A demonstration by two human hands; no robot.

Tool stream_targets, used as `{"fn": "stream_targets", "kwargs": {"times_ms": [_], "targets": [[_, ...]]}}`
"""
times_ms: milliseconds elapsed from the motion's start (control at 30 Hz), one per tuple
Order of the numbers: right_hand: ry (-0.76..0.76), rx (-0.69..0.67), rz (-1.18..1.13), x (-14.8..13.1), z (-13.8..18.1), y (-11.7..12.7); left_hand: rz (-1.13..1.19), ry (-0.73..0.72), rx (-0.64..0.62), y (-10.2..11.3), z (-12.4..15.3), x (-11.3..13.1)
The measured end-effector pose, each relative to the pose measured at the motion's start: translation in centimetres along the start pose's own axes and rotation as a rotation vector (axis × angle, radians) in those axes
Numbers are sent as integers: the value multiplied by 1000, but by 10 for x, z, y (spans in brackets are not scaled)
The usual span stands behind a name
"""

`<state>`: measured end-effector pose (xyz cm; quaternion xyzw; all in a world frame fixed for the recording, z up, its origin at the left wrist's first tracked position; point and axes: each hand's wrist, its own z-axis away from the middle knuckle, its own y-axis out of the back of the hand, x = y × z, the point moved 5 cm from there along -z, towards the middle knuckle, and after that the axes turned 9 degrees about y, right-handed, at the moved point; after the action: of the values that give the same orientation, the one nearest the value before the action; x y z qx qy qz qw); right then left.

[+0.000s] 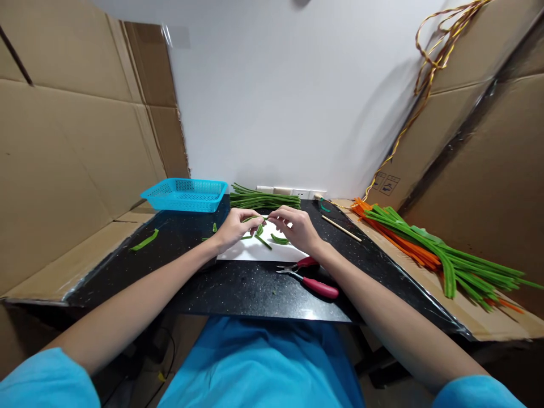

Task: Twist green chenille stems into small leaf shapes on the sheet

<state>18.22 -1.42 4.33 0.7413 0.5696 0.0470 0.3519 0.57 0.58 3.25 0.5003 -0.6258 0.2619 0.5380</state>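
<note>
Over a white sheet (238, 254) on the black tabletop, my left hand (235, 228) is closed in a pinch on a green pipe cleaner (254, 219). My right hand (296, 226) pinches at the right end of the same piece; its fingertips partly hide it. Below the hands, short green pipe cleaner pieces lie on the sheet, among them a straight one (263, 242) and a curved one (279, 239). Red-handled cutting pliers (319, 287) rest with jaws apart just in front of the sheet, near my right wrist.
A blue plastic basket (156, 199) stands back left. Behind the sheet lies a bundle of dark green pipe cleaners (266, 200), before a socket strip (306, 194). A wooden stick (342, 229) and orange (408, 249) and green strips (467, 266) are at right. Cardboard walls (85, 141) flank the table.
</note>
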Motion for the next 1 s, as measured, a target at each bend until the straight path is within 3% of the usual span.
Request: {"fn": "stream_targets", "kwargs": {"times_ms": [167,300,500,633,733,867,1000], "targets": [[12,-11,16,0,0,0,41,35,-14,-2,-3,-7],[-42,1,-45,0,-2,-1,-47,-27,-7,-1,-1,-6],[-371,-46,-512,5,0,-15,-448,-413,130,3,15,14],[-488,-10,-843,6,0,-24,-750,-712,114,0,24,21],[-573,17,-981,6,-1,-29,-880,-792,129,3,25,22],[-555,32,-943,3,-2,-27,-838,-711,159,2,23,23],[-378,38,-594,0,-4,-15,-444,-330,188,2,13,16]]}}
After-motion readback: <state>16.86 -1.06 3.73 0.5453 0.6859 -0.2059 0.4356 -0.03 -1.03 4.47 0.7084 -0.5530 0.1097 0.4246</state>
